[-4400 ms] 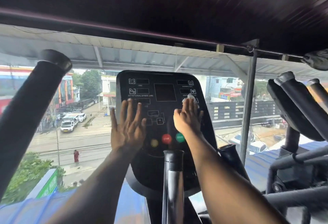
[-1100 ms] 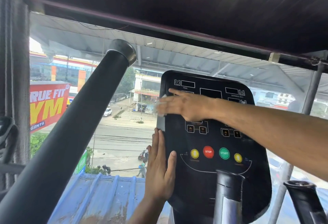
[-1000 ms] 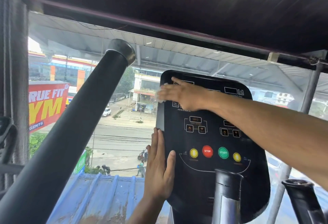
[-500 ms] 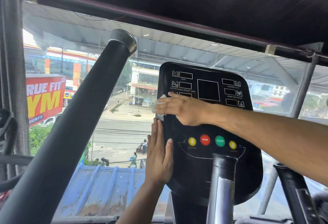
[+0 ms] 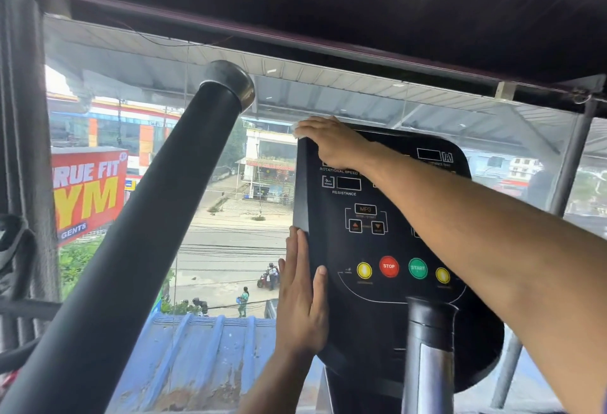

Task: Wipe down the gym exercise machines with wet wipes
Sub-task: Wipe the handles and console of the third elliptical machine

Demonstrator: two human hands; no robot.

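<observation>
The right hand [image 5: 331, 142] lies flat over the top left corner of the black console panel [image 5: 377, 243], its fingers extended and pressing a white wet wipe [image 5: 297, 129] that shows only as a sliver past the fingertips, right at the panel's upper edge. The left hand [image 5: 300, 305] rests against the panel's left edge lower down, fingers straight and released, the thumb [image 5: 320, 285] laid on the panel face just left of the yellow button [image 5: 364, 270]. The red STOP button [image 5: 389, 266] and green START button [image 5: 417, 268] sit uncovered below the right forearm. A thick black handlebar [image 5: 138, 249] slants up at left, well apart from the panel, with open window between them. A chrome post [image 5: 428, 358] rises in front of the panel's lower part.
</observation>
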